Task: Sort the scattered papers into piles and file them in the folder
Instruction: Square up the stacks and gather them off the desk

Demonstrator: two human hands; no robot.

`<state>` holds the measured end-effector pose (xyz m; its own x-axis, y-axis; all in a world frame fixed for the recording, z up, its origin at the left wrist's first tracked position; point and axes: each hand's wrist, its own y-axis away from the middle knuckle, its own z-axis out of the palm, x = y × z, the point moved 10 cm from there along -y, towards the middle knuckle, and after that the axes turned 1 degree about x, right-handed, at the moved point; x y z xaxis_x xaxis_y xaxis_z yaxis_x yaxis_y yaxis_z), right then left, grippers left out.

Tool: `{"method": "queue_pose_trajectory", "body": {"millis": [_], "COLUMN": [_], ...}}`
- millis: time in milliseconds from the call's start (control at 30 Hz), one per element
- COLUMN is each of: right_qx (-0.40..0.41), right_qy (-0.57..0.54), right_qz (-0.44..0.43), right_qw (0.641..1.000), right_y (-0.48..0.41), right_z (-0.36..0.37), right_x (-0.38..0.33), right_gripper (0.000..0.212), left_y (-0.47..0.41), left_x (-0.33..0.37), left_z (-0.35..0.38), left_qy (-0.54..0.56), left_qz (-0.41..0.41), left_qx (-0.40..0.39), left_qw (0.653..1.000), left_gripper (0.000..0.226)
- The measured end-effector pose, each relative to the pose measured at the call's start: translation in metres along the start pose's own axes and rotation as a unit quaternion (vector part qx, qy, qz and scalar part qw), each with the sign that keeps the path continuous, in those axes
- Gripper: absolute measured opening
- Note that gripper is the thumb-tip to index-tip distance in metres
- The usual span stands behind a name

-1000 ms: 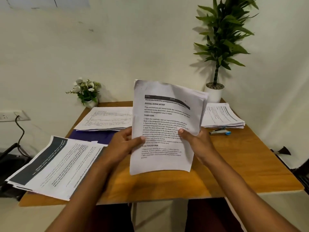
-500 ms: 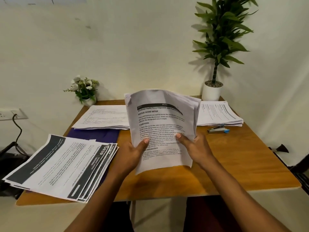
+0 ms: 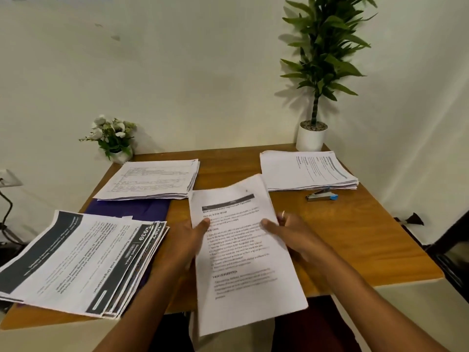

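The white printed sheet [image 3: 243, 250] near the middle carries blurred bold headings reading "INITIAL SCENE SETUP", "TASK GOAL" and "TASK DESCRIPTION"; its body print cannot be read. The fanned pile of dark-banded white sheets [image 3: 76, 260] at near left shows "DINING AREA", "Replacement and Organization" and the digits "939".

Both our forearms stretched forward. Our left hand [image 3: 183, 242] and right hand [image 3: 294, 235] gripped the paper stack [image 3: 245, 270], thumbs on top.
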<state>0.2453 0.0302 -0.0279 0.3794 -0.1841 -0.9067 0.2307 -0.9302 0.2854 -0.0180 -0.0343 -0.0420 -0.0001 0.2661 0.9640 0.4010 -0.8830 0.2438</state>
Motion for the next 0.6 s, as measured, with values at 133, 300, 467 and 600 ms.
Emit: {"method": "queue_pose_trajectory", "body": {"millis": [133,300,467,600], "right_qx": [0.335,0.438,0.469,0.464], "right_qy": [0.182,0.165,0.24,0.236], "right_qz": [-0.09,0.035,0.094,0.076], "right_qw": [0.92,0.883,0.845,0.85], "right_y": [-0.018,-0.057,-0.074,-0.074], "right_z": [-0.092,-0.133,-0.145,-0.142], "right_x": [0.003,0.046,0.039,0.043], "right_gripper": [0.055,0.099,0.108,0.082], "left_y": [0.003,-0.001,0.0,0.001], "left_x": [-0.002,-0.005,-0.007,-0.006], "left_z": [0.0,0.002,0.001,0.0], "left_qy": [-0.084,-0.115,-0.105,-0.11], "left_qz": [0.053,0.073,0.077,0.082], "left_qx": [0.023,0.03,0.03,0.031], "left_qw": [0.995,0.99,0.991,0.99], "left_gripper": [0.013,0.019,0.021,0.02]}}
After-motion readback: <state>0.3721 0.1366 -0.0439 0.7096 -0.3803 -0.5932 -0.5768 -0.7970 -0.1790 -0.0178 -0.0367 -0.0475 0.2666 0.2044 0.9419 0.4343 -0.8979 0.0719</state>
